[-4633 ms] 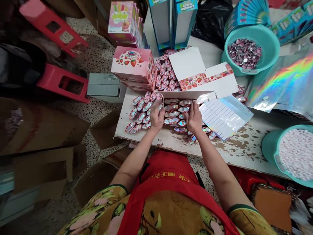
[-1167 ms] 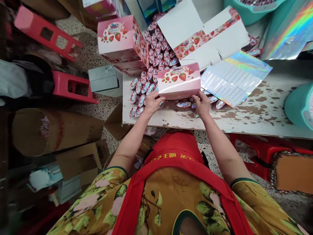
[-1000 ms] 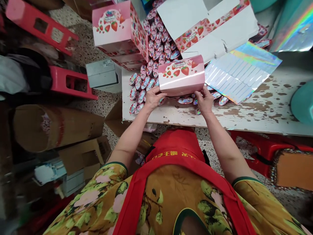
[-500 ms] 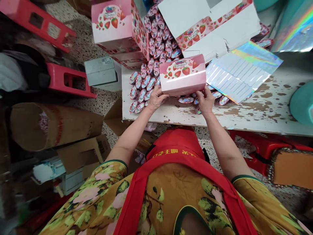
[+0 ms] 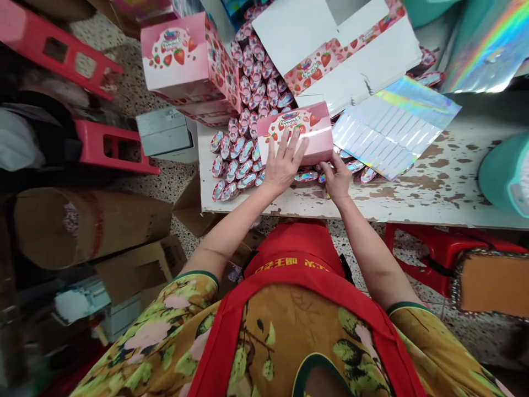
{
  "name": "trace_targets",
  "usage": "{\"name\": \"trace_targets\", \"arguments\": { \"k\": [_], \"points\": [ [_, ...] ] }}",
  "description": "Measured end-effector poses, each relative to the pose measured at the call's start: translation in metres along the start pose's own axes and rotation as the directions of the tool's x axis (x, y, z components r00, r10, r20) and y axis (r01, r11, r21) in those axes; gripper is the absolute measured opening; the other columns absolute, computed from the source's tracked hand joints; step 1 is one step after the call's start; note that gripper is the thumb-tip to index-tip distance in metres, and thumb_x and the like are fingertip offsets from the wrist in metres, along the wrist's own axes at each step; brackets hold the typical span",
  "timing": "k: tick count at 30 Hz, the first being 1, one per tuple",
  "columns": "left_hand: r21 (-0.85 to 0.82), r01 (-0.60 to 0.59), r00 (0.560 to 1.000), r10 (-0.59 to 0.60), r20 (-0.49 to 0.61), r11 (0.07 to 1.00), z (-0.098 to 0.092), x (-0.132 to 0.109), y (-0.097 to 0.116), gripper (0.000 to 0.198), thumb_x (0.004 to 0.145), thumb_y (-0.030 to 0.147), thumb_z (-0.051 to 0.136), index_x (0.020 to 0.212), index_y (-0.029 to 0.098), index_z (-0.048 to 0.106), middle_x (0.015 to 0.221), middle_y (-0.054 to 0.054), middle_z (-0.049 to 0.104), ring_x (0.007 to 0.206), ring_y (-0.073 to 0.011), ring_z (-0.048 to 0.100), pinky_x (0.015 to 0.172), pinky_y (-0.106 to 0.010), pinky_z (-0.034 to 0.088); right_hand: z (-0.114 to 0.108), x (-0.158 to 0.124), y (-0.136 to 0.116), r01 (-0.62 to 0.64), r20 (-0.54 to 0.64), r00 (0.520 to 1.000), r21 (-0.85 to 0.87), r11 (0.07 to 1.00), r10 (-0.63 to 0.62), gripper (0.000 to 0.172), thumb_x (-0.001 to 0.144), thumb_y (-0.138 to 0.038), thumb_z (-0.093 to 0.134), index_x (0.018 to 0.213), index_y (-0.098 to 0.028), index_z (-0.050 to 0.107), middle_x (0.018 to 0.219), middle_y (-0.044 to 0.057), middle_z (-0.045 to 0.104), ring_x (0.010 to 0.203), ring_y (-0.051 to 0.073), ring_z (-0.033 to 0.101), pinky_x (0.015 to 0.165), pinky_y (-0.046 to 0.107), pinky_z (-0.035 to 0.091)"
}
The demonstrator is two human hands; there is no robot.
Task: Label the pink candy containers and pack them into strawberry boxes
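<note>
A pink strawberry-print carton point(image 5: 318, 124) lies across many small foil-topped packs at the table's front edge. My left hand point(image 5: 284, 162) rests flat on the carton's printed face with its fingers spread, near the carton's left half. At the carton's lower right corner, my right hand point(image 5: 338, 175) pinches the edge between thumb and fingers. Foil-topped packs point(image 5: 246, 151) stand closely packed to the left of the carton and behind it. Some of them show under its front edge. What is inside the carton is hidden.
Finished-looking pink boxes point(image 5: 177, 55) are stacked at the back left. Flat printed cardboard blanks point(image 5: 309, 33) lie behind the carton, beside a shiny holographic sheet point(image 5: 397, 127). A teal bucket point(image 5: 502, 173) stands at the right; a red stool point(image 5: 438, 256) is below the table edge.
My left hand has gone from gripping the carton's lower left corner to lying flat on its face. My right hand stays at the lower right corner. The view has shifted slightly.
</note>
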State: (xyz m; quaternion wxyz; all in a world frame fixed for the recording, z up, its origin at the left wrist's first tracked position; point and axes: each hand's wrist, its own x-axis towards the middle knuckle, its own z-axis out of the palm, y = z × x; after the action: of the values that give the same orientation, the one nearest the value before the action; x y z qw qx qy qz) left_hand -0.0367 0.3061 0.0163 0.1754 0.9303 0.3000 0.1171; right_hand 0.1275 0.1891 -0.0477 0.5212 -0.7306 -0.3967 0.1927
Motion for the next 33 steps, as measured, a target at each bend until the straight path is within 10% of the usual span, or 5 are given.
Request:
{"name": "trace_targets", "arguments": {
  "k": [22, 33],
  "points": [
    [-0.067, 0.119, 0.992, -0.116, 0.044, 0.991, 0.043, -0.011, -0.009, 0.053, 0.108, 0.024, 0.028, 0.157, 0.033, 0.045, 0.167, 0.000, 0.035, 0.159, -0.0225, 0.001, 0.132, -0.058, 0.003, -0.006, 0.001, -0.006, -0.125, 0.135, 0.984, 0.038, 0.991, 0.119, 0.075, 0.089, -0.050, 0.067, 0.157, -0.029, 0.044, 0.155, 0.007, 0.053, 0.137, 0.026, 0.057, 0.112, 0.045, 0.052],
    [-0.070, 0.026, 0.998, -0.022, 0.053, 0.997, 0.055, -0.020, -0.010, 0.052, 0.107, 0.025, 0.027, 0.156, 0.028, 0.046, 0.162, -0.005, 0.044, 0.160, -0.0211, 0.005, 0.132, -0.056, 0.005, -0.005, 0.020, -0.021, -0.337, 0.110, 0.941, 0.275, 0.901, 0.319, 0.073, 0.079, -0.064, 0.074, 0.134, -0.016, 0.067, 0.134, 0.013, 0.069, 0.124, 0.027, 0.066, 0.115, 0.045, 0.048]
  ]
}}
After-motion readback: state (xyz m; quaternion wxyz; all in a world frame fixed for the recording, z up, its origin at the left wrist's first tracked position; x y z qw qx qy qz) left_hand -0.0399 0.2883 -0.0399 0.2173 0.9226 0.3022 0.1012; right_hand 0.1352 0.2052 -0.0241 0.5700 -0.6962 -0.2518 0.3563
